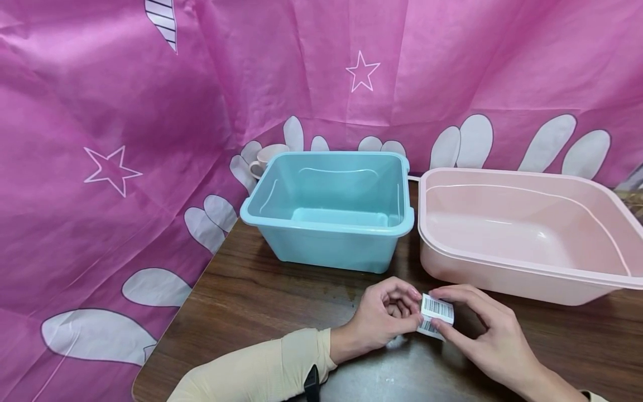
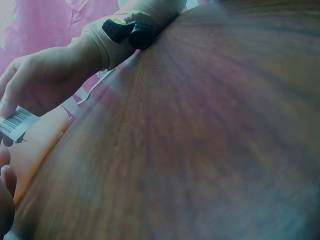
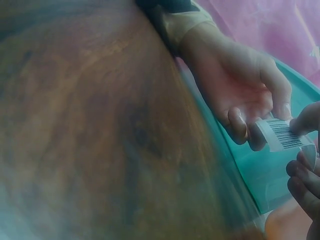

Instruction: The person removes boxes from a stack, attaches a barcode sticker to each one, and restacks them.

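A small white label (image 1: 436, 314) printed with barcodes is held between the two hands, low over the table. My left hand (image 1: 382, 314) pinches its left edge between thumb and fingers. From the other side, my right hand (image 1: 494, 338) grips the label by its right part with thumb and forefinger. In the right wrist view the label (image 3: 284, 135) looks bent, its right end curling down near the right fingers (image 3: 302, 182). The left wrist view has the label (image 2: 19, 123) at its left edge, under the right hand (image 2: 37, 82).
Behind the hands stands a blue plastic tub (image 1: 329, 243), with a pink basin (image 1: 507, 279) to its right. A light cup (image 1: 271, 152) is partly hidden behind the tub. All stand on a dark wooden table (image 1: 241, 301) before a pink curtain (image 1: 301, 67).
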A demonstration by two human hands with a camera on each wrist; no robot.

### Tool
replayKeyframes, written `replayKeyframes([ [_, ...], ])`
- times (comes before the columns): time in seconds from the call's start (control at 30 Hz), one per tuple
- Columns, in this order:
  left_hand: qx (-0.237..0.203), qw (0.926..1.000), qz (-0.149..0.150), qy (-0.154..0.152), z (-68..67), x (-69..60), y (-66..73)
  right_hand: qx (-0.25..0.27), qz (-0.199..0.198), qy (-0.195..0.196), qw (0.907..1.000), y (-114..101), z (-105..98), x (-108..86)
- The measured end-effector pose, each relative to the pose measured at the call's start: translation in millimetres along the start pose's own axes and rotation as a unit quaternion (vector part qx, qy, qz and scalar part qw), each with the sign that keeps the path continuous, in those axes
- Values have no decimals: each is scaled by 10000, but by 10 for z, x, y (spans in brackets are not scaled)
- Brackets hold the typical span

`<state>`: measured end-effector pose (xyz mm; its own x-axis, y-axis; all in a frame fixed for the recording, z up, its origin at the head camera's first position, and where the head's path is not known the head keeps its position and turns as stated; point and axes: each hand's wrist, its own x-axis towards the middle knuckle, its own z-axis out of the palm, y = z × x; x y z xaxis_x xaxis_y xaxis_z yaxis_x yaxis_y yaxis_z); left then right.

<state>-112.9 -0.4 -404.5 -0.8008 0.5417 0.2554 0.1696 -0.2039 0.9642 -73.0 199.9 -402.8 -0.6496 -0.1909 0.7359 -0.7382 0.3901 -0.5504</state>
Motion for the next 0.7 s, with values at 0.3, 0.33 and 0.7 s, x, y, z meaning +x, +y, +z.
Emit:
replayKeyframes([
  [0.3, 84, 9999, -92, 38, -1, -2, 2, -71, 70, 7, 9999, -11, 5, -7],
  [0.33, 90, 9999, -94, 39, 0, -2, 1, -85, 80, 7, 9999, -12, 4, -8],
  [0.7, -12, 10000, -51, 20, 0, -1, -2, -77, 137, 21, 9999, -15, 8, -10],
])
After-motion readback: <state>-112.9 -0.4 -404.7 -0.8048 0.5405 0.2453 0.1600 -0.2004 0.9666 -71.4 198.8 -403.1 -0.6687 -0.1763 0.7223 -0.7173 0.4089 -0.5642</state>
